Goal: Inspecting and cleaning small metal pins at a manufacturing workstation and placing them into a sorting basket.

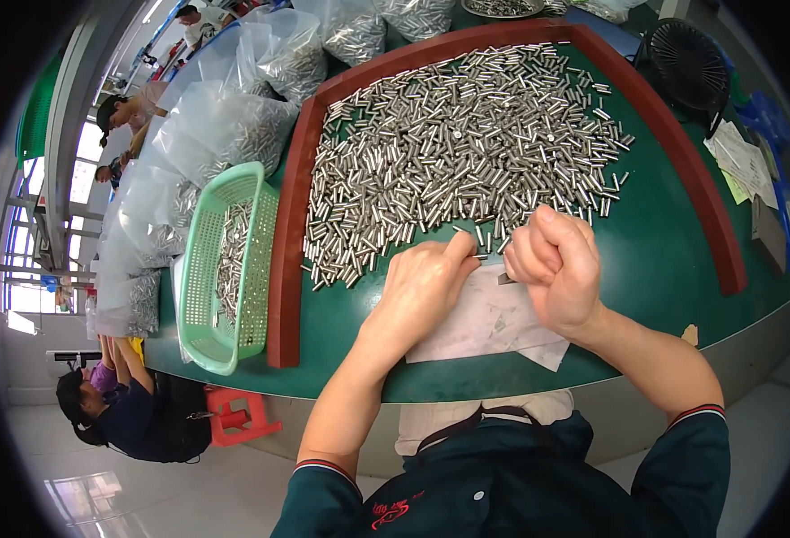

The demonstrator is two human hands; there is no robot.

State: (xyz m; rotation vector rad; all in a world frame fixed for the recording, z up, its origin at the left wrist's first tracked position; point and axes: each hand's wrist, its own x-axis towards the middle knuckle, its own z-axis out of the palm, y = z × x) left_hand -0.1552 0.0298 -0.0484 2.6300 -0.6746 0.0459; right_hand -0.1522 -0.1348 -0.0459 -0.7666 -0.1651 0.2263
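A large heap of short silvery metal pins point(449, 134) covers the green tabletop point(664, 215) before me. At its near edge, my left hand point(422, 287) is closed in a pinch, with one metal pin point(479, 257) at the fingertips. My right hand point(558, 269) is curled into a fist just to the right; what it holds, if anything, is hidden by the fingers. A small dark grey block point(505, 279) shows beside the right fist; I cannot tell whether it is held or lies on the stained pale sheet point(476, 323) under both hands.
A dark red frame point(289, 242) borders the heap on the left, back and right. Left of it stands a green plastic basket point(199, 296) holding pins. Clear bags of pins point(234, 125) line the far left. A black fan point(685, 63) and papers point(740, 161) are at right. Co-workers point(135, 403) sit left.
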